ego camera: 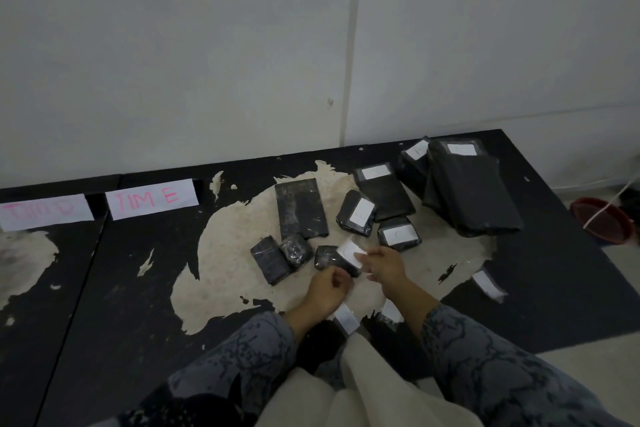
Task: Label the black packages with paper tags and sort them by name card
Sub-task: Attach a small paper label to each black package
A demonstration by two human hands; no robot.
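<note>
name cards far left on surface | three untagged black packages | step: tagging | left hand curled, seemingly empty | small package mid-surface, paper tag on it | right hand pinches tag edge | next: press tag flat | tagged packages right

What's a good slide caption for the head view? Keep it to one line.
Right hand presses a paper tag onto a small black package while the left hand waits beside it, near the TIM E card.
</note>
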